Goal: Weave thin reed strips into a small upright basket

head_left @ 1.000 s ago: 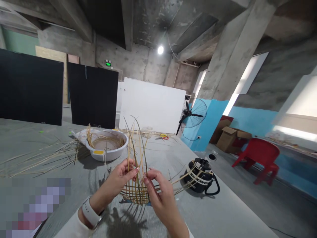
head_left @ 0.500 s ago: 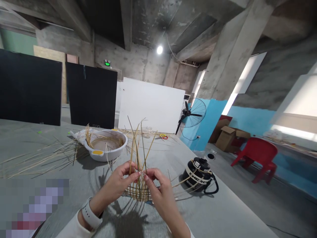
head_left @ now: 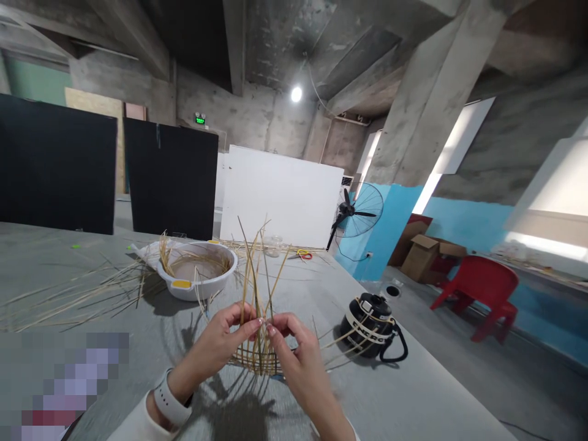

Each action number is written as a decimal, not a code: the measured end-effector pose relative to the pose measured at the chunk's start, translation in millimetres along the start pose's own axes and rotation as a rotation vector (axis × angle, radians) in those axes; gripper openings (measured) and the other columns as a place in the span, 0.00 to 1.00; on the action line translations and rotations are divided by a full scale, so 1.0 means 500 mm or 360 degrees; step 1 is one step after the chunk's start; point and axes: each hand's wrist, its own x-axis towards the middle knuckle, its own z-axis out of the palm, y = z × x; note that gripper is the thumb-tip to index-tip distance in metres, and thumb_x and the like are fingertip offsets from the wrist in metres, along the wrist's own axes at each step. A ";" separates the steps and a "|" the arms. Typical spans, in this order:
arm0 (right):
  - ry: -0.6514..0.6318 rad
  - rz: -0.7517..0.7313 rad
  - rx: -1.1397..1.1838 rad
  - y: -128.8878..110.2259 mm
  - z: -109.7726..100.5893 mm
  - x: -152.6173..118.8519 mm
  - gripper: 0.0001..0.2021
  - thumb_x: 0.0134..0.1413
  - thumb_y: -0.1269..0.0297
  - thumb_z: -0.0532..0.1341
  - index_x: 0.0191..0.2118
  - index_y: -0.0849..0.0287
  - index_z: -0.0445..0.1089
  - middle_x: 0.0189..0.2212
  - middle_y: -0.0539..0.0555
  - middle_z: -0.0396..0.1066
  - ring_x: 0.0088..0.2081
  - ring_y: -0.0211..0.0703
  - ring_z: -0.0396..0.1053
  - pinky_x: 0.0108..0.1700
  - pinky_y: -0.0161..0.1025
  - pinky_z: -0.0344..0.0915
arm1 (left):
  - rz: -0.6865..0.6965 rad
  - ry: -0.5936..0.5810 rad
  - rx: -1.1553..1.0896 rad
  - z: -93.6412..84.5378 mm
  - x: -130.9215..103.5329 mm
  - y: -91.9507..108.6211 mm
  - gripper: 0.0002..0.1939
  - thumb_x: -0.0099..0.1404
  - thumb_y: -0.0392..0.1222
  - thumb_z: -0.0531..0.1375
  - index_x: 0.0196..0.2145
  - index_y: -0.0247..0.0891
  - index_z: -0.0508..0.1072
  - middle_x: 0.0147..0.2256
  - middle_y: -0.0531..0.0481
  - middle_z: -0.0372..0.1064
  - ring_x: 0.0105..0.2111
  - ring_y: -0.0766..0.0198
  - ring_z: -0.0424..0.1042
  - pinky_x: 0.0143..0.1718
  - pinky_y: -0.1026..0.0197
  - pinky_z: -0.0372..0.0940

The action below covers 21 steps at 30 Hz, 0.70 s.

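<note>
A partly woven basket [head_left: 258, 361] of thin tan and greenish strips stands on the grey table between my hands, its upright strips [head_left: 255, 275] rising above my fingers. With thumb and fingers pinched, my left hand [head_left: 229, 334] grips strips at the basket's left and middle. My right hand [head_left: 296, 346] pinches strips just beside it, the thumb tips nearly meeting. Long loose strips stick out from the weave to the right, toward a black jug. Fingers hide the exact crossing of the strips.
A white basin [head_left: 197, 288] with yellow handles holds coiled strips, and loose strips [head_left: 92, 291] lie left of it. The black jug [head_left: 367, 327] with a loop handle stands at right, near the table's edge. Red-and-yellow scissors [head_left: 303, 254] and a clear jar [head_left: 272, 246] lie farther back.
Both hands stay at the same spot on the basket, with only slight shifts of the fingertips. The whole view has moved a little.
</note>
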 end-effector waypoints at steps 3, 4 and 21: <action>0.0003 -0.0010 -0.0012 -0.002 -0.001 0.001 0.08 0.57 0.66 0.54 0.31 0.60 0.68 0.27 0.52 0.68 0.31 0.39 0.64 0.34 0.33 0.59 | 0.0011 0.0037 0.0028 0.002 0.000 0.000 0.11 0.61 0.47 0.57 0.27 0.37 0.66 0.25 0.54 0.63 0.28 0.65 0.64 0.34 0.63 0.60; 0.0002 -0.0007 -0.0009 -0.002 -0.001 0.001 0.08 0.57 0.67 0.54 0.31 0.60 0.68 0.27 0.52 0.68 0.31 0.39 0.64 0.34 0.33 0.59 | 0.0014 0.0054 0.0041 0.003 -0.001 0.000 0.11 0.61 0.47 0.56 0.27 0.37 0.67 0.25 0.54 0.64 0.29 0.64 0.64 0.34 0.63 0.60; 0.0049 -0.0074 -0.0064 0.002 0.000 -0.002 0.08 0.57 0.64 0.54 0.32 0.59 0.69 0.26 0.52 0.68 0.28 0.40 0.65 0.31 0.33 0.61 | 0.0137 0.0191 0.0230 0.019 -0.011 0.008 0.11 0.64 0.45 0.53 0.27 0.37 0.65 0.25 0.51 0.65 0.28 0.63 0.64 0.32 0.63 0.60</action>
